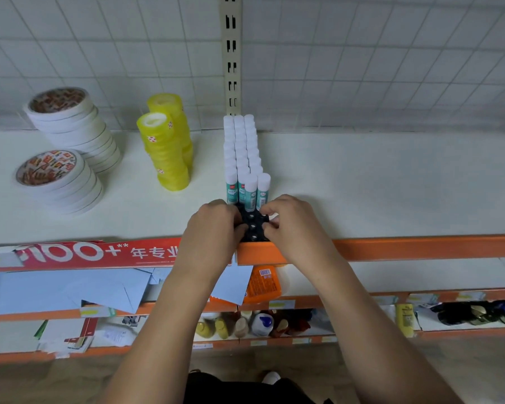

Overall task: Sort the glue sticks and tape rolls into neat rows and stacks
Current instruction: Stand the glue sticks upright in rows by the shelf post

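The left hand and right hand curled around the black holder tray at the shelf front edge, with glue sticks standing in rows behind. A sharp tug could topple the sticks or drag the tray off.

The left hand and right hand grip the black holder, covering its side edges. The rear glue sticks show caps only; label print is illegible. The front yellow tape stack half-hides the rear yellow tape stack.
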`<action>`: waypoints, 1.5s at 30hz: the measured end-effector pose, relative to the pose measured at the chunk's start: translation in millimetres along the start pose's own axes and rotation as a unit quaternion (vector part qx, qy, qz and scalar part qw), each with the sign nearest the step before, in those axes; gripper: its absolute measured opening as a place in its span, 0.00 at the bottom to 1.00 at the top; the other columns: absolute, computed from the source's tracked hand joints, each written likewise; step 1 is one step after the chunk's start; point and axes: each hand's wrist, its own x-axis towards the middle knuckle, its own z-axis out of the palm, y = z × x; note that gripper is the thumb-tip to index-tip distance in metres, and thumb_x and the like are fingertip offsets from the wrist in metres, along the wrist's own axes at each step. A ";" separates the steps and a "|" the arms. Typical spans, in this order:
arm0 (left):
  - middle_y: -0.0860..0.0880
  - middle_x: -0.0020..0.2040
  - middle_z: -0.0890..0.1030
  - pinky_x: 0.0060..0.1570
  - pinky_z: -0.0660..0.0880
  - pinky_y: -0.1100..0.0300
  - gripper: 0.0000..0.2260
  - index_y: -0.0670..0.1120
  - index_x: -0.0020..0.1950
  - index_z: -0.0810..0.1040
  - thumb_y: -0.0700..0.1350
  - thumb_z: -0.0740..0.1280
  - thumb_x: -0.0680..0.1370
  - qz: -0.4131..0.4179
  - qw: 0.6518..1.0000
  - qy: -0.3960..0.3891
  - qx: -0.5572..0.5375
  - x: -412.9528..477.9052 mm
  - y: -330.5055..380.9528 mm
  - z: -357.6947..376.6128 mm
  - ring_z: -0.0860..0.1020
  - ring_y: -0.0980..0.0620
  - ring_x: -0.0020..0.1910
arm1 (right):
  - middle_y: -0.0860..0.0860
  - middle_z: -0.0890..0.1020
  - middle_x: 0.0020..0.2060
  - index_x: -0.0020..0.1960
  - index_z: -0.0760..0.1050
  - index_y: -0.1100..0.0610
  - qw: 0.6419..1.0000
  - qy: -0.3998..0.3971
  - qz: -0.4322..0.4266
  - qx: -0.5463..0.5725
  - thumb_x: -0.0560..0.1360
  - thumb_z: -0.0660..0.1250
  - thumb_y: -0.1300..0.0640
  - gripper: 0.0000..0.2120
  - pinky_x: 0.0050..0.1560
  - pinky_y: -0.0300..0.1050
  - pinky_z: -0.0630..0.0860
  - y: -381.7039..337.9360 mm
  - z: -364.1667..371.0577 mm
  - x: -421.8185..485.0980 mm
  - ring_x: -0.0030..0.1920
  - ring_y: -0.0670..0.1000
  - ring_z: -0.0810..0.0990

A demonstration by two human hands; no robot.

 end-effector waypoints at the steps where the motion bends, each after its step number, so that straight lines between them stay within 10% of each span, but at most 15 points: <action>1: 0.46 0.47 0.80 0.41 0.71 0.56 0.08 0.46 0.50 0.83 0.48 0.70 0.75 0.000 1.000 0.001 -0.002 0.4 -3.1 -0.6 0.78 0.45 0.46 | 0.55 0.80 0.51 0.54 0.81 0.61 1.000 0.000 0.000 0.001 0.74 0.67 0.65 0.10 0.50 0.45 0.78 -2.1 2.5 0.7 0.46 0.52 0.80; 12: 0.47 0.46 0.82 0.41 0.70 0.58 0.07 0.47 0.48 0.84 0.48 0.71 0.74 -0.010 1.000 -0.007 -0.019 5.5 -10.7 -4.6 0.78 0.46 0.46 | 0.55 0.80 0.58 0.62 0.78 0.59 0.999 -0.028 0.033 -0.016 0.78 0.65 0.63 0.14 0.52 0.35 0.71 -14.5 2.2 0.6 0.52 0.52 0.81; 21: 0.51 0.45 0.81 0.41 0.74 0.55 0.10 0.49 0.47 0.83 0.53 0.66 0.77 -0.063 0.992 0.096 -0.044 -28.3 -40.3 -34.2 0.79 0.48 0.45 | 0.51 0.83 0.53 0.60 0.80 0.53 0.998 -0.031 -0.043 -0.023 0.79 0.63 0.58 0.12 0.55 0.49 0.78 -61.0 -6.7 -10.5 0.52 0.50 0.81; 45: 0.50 0.65 0.74 0.55 0.74 0.49 0.18 0.48 0.68 0.73 0.53 0.64 0.79 -0.289 0.941 0.146 0.095 -248.4 -346.8 -209.6 0.75 0.47 0.60 | 0.51 0.76 0.63 0.68 0.71 0.53 0.947 -0.108 -0.301 -0.039 0.79 0.61 0.51 0.18 0.59 0.51 0.74 -401.5 233.1 -34.3 0.62 0.55 0.73</action>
